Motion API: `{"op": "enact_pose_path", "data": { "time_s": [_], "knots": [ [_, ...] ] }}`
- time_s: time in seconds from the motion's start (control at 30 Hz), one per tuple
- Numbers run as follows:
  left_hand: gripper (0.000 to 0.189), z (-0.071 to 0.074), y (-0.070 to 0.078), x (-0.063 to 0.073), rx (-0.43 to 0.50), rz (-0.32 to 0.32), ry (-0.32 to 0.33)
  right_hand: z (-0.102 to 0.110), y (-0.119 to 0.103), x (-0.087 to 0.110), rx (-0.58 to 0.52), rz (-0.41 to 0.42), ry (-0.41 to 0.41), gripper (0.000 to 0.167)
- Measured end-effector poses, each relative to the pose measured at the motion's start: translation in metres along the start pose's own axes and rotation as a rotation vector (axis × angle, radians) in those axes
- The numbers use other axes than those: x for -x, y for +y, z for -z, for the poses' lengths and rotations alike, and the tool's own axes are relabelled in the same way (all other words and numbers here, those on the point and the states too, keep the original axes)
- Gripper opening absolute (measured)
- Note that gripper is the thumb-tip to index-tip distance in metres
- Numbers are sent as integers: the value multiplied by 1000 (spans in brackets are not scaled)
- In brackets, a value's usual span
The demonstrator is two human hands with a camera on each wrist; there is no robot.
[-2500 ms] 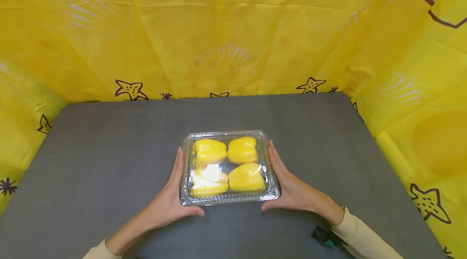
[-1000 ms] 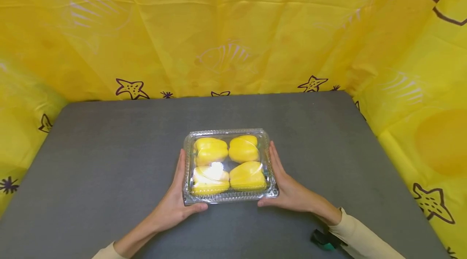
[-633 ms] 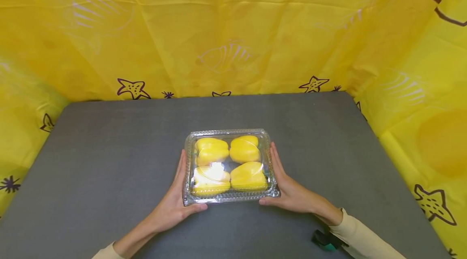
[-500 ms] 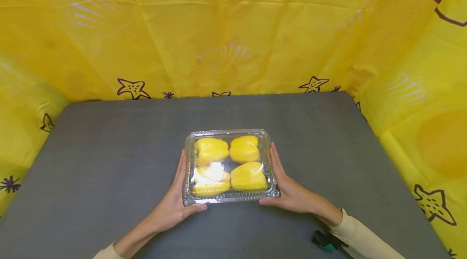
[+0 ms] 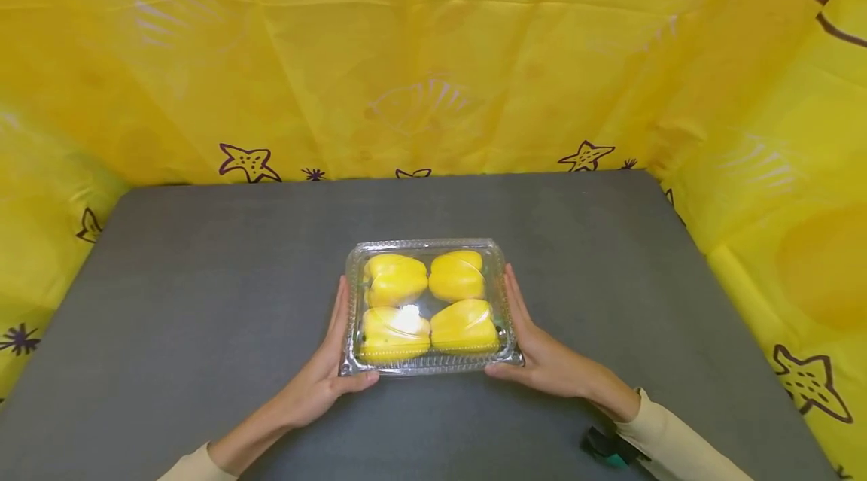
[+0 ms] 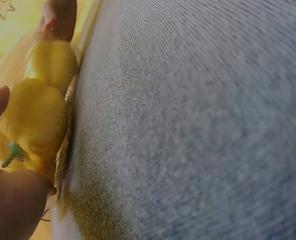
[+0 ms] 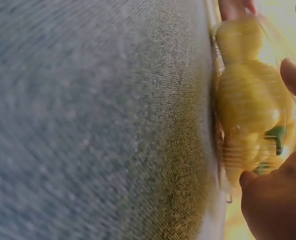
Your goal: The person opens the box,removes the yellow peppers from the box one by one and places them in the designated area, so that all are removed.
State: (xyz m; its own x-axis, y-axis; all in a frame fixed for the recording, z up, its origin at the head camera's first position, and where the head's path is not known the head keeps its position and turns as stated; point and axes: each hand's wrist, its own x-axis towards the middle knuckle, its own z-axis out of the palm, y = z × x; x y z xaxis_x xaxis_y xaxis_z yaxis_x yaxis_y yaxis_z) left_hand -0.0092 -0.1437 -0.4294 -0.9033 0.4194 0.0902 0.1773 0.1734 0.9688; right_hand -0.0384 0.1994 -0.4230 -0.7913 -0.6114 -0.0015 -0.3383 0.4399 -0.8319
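A clear plastic clamshell box, its lid down, holds several yellow bell peppers. It sits between both hands near the middle of the table. The left hand grips its left side, fingers along the wall and thumb at the near corner. On the opposite side the right hand holds it in the same way. Through the plastic in the left wrist view, a pepper shows a green stem. Green stems also appear in the right wrist view, by a pepper. Whether the box touches the table I cannot tell.
A dark grey table lies under the hands. Yellow cloth printed with fish and starfish rises behind it and at both sides. Beside the right sleeve is a black item with some green.
Both hands keep hold of the box throughout. The head view has shifted slightly, and the left thumb has moved a little at the near corner. Otherwise the arrangement looks the same.
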Motion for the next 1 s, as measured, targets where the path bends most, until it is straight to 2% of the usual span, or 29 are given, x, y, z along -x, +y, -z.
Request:
{"op": "enact_pose_path", "data": {
  "time_s": [0.27,0.4,0.67,0.77,1.0],
  "knots": [
    [102,2,2,3,-35,-14,-86,6,2,4,-67,33,-54,110],
    [95,4,4,4,-43,-11,-104,8,3,5,-69,41,-79,108],
    [103,3,5,6,3,10,-66,8,2,5,3,43,-57,109],
    [107,2,5,5,15,5,-45,11,0,7,49,11,-45,110],
    [106,1,6,3,-45,4,59,19,-6,8,171,-34,-51,106]
  ]
}}
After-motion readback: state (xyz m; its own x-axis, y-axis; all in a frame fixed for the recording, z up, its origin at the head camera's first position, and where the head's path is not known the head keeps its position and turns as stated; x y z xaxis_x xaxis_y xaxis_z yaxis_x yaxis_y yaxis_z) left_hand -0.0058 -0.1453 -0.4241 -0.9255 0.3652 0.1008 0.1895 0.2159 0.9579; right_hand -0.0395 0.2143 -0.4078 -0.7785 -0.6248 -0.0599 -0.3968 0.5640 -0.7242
